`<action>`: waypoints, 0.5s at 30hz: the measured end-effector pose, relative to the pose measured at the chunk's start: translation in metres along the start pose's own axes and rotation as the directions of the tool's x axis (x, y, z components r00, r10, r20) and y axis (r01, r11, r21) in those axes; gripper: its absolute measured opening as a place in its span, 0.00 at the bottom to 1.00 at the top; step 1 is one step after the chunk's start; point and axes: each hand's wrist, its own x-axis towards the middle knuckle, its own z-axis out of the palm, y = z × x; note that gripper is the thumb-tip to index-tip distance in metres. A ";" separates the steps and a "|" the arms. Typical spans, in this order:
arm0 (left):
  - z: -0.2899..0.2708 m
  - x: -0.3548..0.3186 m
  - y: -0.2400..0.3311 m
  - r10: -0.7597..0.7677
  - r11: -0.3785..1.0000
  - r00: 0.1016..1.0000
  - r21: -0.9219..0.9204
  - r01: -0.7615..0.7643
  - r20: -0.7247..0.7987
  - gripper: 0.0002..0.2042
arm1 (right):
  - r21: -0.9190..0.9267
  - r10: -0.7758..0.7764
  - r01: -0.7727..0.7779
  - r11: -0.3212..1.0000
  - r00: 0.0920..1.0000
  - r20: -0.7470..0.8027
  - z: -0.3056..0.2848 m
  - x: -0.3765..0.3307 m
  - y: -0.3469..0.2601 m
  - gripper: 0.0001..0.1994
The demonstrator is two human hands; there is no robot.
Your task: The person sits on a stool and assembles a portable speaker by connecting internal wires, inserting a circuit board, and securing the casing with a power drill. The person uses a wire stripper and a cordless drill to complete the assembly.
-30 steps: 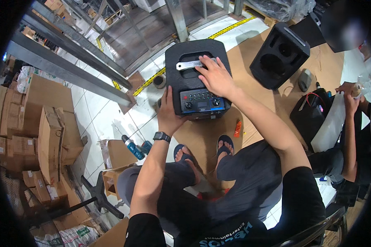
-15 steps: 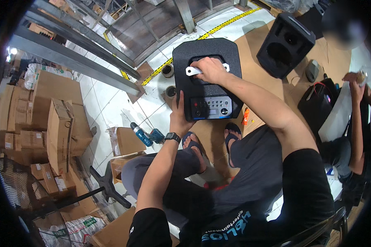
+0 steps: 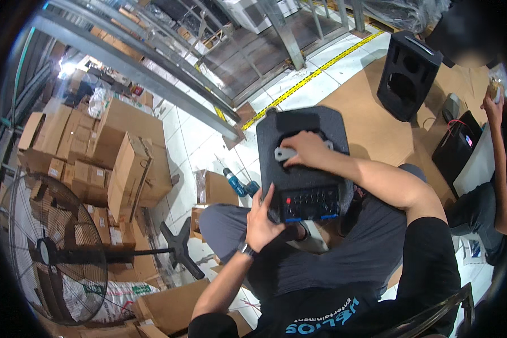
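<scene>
right hand (image 3: 308, 150) clasps speaker (image 3: 301, 188) handle (image 3: 285, 154), left hand (image 3: 261, 226) spread along left edge (image 3: 263, 160), cardboard (image 3: 370, 143) stretches rightward

White tiled floor (image 3: 192, 147), large brown cardboard sheet (image 3: 372, 132) spread over its right part. On sheet: black speaker cabinet (image 3: 408, 73) with open driver holes; grey rounded object (image 3: 451, 106) near it, kind unclear; black panel (image 3: 455, 151) with red wire. On tiles: yellow-black tape (image 3: 321, 71) running diagonally; teal cordless drill (image 3: 238, 185) just beside small open carton (image 3: 221, 187); cross-shaped base (image 3: 180, 250) of black pedestal fan (image 3: 46, 251); stacked cartons (image 3: 152, 163) at left, bottoms partly hidden.
</scene>
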 end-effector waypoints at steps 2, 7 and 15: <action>-0.007 -0.008 0.003 -0.020 1.000 0.999 0.003 0.020 0.042 0.60 | 0.075 0.015 -0.019 0.997 0.999 0.046 0.012 -0.005 0.001 0.29; -0.019 0.023 -0.010 -0.058 0.997 0.981 -0.031 0.065 0.184 0.58 | 0.174 0.120 -0.134 0.975 0.989 0.091 0.015 -0.003 0.018 0.29; -0.024 0.055 -0.048 -0.002 0.988 0.985 -0.153 0.028 0.171 0.59 | 0.124 0.122 -0.142 0.982 0.980 0.160 0.012 0.039 0.038 0.31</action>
